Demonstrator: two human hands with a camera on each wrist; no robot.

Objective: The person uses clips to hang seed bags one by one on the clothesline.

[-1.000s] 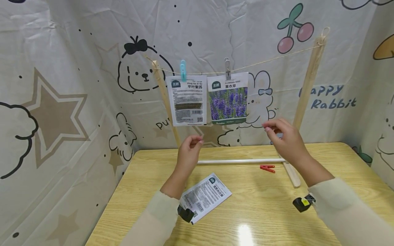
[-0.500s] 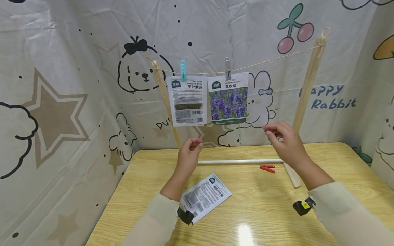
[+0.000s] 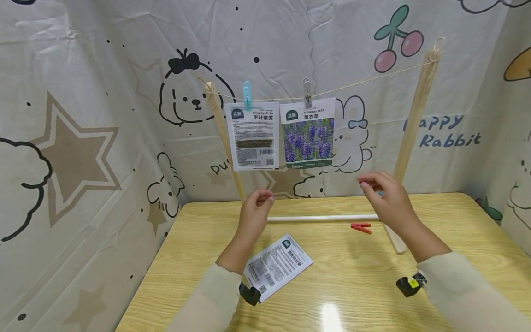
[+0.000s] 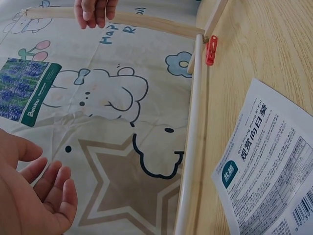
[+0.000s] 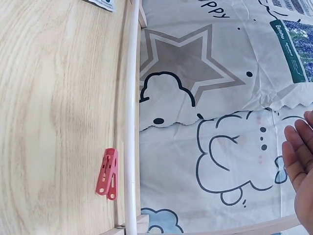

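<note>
Two seed packets hang from a string in the head view. A blue clothespin holds the text-covered packet; a grey clothespin holds the lavender packet. My left hand is raised below the text-covered packet, fingers loosely bent, holding nothing. To the right, my right hand hovers in front of the right post, its fingers relaxed and bare in the right wrist view. On the table lie another seed packet, text side up, and a red clothespin.
Wooden posts, left and right, carry the string. A white rod runs between their bases along the back of the wooden table. Behind hangs a printed cloth.
My right hand has sunk slightly and drifted a little to the right. The left hand has dropped very slightly. The packets and clothespins stay in place.
</note>
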